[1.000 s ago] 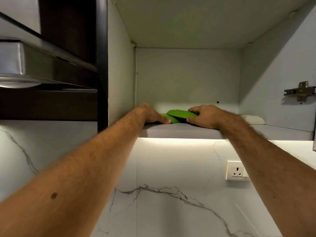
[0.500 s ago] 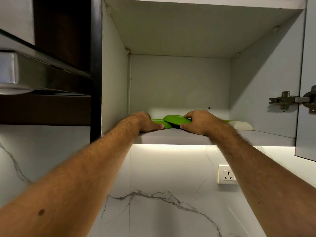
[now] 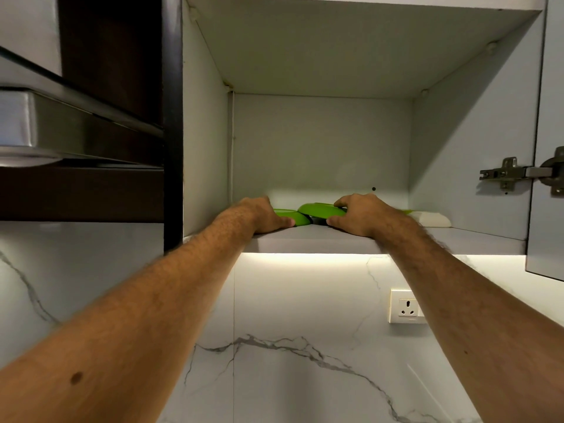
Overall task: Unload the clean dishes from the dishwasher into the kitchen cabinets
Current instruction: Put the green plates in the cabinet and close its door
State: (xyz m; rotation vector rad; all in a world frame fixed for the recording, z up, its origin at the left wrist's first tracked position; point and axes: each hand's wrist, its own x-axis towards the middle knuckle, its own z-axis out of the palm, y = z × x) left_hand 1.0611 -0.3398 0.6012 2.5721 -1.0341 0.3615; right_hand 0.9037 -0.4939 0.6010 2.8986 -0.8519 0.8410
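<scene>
Reaching up from the lower corners of the view, two bare forearms stretch into an open grey wall cabinet [image 3: 320, 141] whose shelf [image 3: 311, 242] is seen from below. At the far left, outside the cabinet, hangs a brushed steel range hood [image 3: 61, 126] against dark wood panelling, and a black vertical frame [image 3: 172, 123] parts it from the cabinet's left wall.

The left hand [image 3: 262, 216] lies on the shelf near its front left corner, palm down, its thumb stretched along the shelf board and touching the low side of a shallow bright green plastic dish [image 3: 290, 216]; the fingers reach behind that dish and are hidden, so I cannot tell whether they curl round it. This dish sits flat on the shelf, just right of the hand.

Just beside it to the right, a second bright green plastic dish [image 3: 320, 209] stands tilted, its left edge overlapping the first dish and lifted off the shelf board. The right hand [image 3: 363, 215] grips it from the right: fingers curled over the upper rim, thumb tucked beneath the lower edge, so the dish lies between thumb and fingers, at about the middle of the shelf.

Behind the right wrist a sliver of another green thing [image 3: 406, 211] shows, and a cream rectangular dish [image 3: 433, 219] lies toward the shelf's right end. A metal hinge [image 3: 506, 175] joins the right wall to the open grey door [image 3: 546, 239]. Below the lit underside of the shelf, a white wall socket [image 3: 406, 306] sits on the white marble-veined backsplash [image 3: 290, 346].
</scene>
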